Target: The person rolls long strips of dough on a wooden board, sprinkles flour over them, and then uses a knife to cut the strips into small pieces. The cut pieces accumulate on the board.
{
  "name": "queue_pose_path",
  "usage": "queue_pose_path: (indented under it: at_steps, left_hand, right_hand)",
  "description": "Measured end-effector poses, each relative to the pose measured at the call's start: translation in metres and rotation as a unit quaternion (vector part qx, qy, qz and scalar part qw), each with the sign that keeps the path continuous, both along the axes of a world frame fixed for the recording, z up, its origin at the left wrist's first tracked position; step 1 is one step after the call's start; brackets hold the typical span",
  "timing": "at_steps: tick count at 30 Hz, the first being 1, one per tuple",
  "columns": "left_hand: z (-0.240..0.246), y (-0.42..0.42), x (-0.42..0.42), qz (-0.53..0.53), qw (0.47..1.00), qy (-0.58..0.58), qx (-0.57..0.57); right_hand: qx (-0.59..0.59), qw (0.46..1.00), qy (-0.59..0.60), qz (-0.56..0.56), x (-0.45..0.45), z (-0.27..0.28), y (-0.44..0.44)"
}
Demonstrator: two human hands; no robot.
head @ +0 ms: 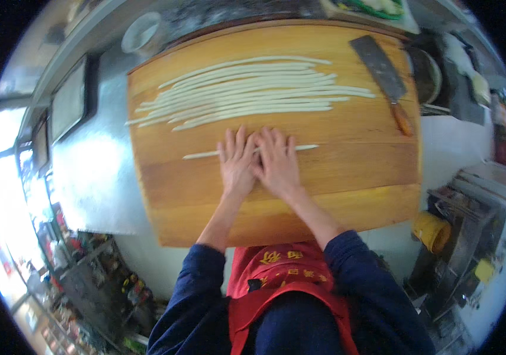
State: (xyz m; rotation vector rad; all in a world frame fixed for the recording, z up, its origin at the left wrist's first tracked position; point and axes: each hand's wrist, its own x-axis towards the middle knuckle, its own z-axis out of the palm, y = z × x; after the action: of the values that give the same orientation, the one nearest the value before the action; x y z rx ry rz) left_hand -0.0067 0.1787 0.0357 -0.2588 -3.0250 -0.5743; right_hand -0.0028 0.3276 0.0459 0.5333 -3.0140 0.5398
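A thin rope of pale dough (200, 155) lies crosswise on the wooden board (359, 168), its two ends sticking out past my hands. On its middle rest my left hand (238, 164) and my right hand (277, 164), palms down, side by side and touching at thumbs and fingertips. The part of the rope beneath them is mostly hidden. Neither hand is closed around it. Beyond my fingers several long dough ropes (253, 88) lie roughly parallel, some of them touching.
At the board's far right lies a cleaver (379, 66) with a wooden handle. A white container (143, 33) stands past the far left corner, on a metal surface (93, 177). Right of the board are a round pan (430, 75) and, lower down, a yellow container (431, 232).
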Motion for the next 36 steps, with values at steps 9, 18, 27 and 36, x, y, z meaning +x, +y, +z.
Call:
queue_pose_path:
  at_steps: [9,18,27,36]
  left_hand:
    - [-0.006,-0.065,-0.011,0.055,0.996,0.007,-0.065]
    - [0.008,-0.124,0.023,0.042,0.988,-0.133,-0.069]
    - [0.015,-0.239,-0.177,0.116,0.975,0.16,0.105]
    - [0.043,-0.275,-0.459,0.016,0.997,0.064,0.043]
  right_hand:
    - [-0.01,0.997,0.012,-0.072,-0.039,0.025,0.022]
    - [0.21,0.954,-0.135,-0.168,0.013,-0.005,0.044]
    - [-0.053,0.912,0.03,-0.405,-0.065,-0.063,0.112]
    - [0.09,0.872,-0.052,-0.478,-0.027,-0.056,0.098]
